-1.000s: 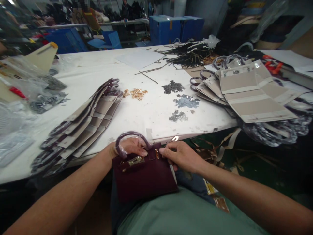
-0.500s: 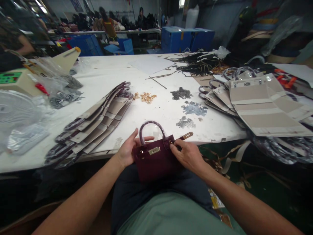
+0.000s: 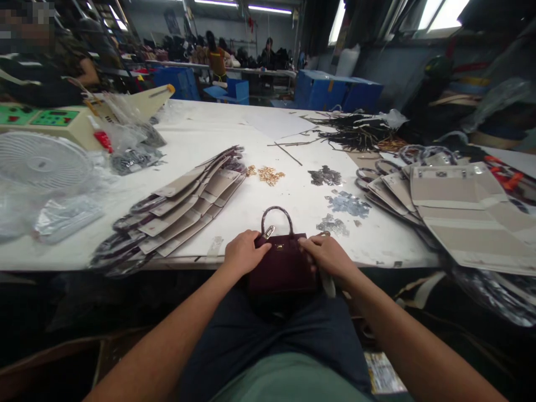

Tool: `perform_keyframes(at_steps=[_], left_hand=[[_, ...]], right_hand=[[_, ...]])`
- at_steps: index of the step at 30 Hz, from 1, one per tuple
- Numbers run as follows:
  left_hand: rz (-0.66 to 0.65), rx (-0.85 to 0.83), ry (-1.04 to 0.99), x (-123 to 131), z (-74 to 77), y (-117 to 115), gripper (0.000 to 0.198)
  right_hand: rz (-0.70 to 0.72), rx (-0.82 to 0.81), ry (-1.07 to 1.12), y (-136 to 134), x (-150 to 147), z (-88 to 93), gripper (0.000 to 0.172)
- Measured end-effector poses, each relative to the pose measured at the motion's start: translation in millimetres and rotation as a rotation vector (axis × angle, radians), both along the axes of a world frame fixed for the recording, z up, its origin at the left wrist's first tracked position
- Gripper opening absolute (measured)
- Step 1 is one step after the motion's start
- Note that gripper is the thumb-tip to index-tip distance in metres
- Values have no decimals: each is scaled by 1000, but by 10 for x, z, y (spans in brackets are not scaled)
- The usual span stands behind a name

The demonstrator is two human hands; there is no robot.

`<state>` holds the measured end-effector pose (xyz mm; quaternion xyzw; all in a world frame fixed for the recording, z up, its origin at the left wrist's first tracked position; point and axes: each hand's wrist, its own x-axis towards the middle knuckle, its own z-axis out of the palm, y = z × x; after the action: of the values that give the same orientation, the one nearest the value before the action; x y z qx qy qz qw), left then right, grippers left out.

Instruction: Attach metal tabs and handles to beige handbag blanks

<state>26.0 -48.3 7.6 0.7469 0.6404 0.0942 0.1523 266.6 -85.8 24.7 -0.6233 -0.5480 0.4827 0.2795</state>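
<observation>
A small dark burgundy handbag [image 3: 282, 268] with a wrapped loop handle and gold clasp rests on my lap at the table's near edge. My left hand [image 3: 243, 254] grips its upper left corner, fingers curled over the top by a gold strap tab. My right hand [image 3: 329, 255] clasps the upper right corner, fingers closed on the bag's edge. The white table [image 3: 201, 139] lies just beyond the bag.
A fanned stack of flat bag panels [image 3: 184, 209] lies left of centre, another stack [image 3: 444, 195] at right. Piles of gold fittings [image 3: 268, 174] and grey metal plates [image 3: 345, 204] sit mid-table. A fan guard [image 3: 42, 162], plastic bags and a machine are at left. Other people work far behind.
The bag has shifted further from me toward the table edge, and both hands have moved onto its top corners. My view has tilted upward, showing more of the room.
</observation>
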Motion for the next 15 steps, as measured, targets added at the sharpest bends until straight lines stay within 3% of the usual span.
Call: perform_keyframes(at_steps=[3,6,11,15], left_hand=[[4,-99,7,-16,22,150,35],[-3,-173,16,-25,40,274,37],[3,-225,32,-23,48,341,36],[23,-240,48,-7,39,323,37]], right_hand=[[-131,-51,538,140,-158,82,43],[-292,-2,837,420,-323,175,40],[-456,-12,1028,1040,-446,216,30],[-348,-50,1014,1354,-588,79,33]])
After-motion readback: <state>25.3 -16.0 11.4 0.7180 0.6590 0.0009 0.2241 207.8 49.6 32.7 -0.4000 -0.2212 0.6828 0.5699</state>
